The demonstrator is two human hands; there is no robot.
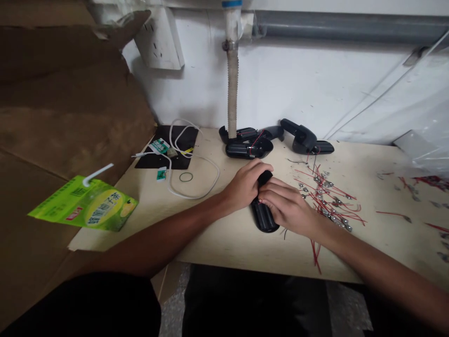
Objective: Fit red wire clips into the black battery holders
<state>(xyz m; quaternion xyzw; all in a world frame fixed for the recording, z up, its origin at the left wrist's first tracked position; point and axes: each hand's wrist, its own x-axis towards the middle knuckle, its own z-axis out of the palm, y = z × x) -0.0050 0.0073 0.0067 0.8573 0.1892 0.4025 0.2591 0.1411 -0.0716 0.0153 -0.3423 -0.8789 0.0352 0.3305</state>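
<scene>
A black plastic housing (265,219) with a rounded end rests on the table in front of me. My left hand (248,183) is wrapped round its upper left side. From the right, my right hand (286,203) presses its fingers onto the same housing, and a small red bit shows at the fingertips. What exactly those fingertips pinch is hidden. Just right of my hands lies a loose pile of red wires (324,201) with small metal pieces at their ends. Several similar black housings (249,149), some with a red wire, lie farther back.
At the left stands a green drink carton (101,206) with a white straw. A white cable (210,187), small green circuit boards (160,147) and a black mat (182,161) lie behind it. A ribbed hose (232,93) comes down at the back. More red wires (431,181) are scattered far right.
</scene>
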